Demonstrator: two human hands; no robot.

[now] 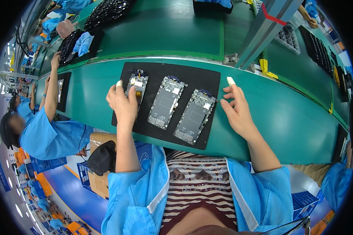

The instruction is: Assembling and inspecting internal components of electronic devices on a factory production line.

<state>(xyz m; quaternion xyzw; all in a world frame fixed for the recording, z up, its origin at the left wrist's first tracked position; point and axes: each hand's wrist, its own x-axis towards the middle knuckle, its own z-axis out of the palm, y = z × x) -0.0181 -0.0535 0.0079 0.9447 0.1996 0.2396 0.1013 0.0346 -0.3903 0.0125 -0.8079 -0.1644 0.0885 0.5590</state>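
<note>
Three opened phone assemblies with bare circuit boards and dark batteries lie slanted on a black mat (145,70): a left one (141,81), a middle one (162,105) and a right one (193,117). Over the left assembly is my left hand (123,103), thumb and forefinger apart and the other fingers bent. It covers part of that assembly; I cannot tell whether it touches. Beyond the mat's right edge, my right hand (237,109) hovers with its fingers apart and nothing in them. Both forefingers wear white finger cots.
A green worktable (282,117) surrounds the mat. Behind it, a green belt surface (164,35) carries black trays of parts (108,13). A metal post (264,35) rises at back right. A co-worker in blue (55,133) reaches toward a tray with blue cloth (82,44) at left.
</note>
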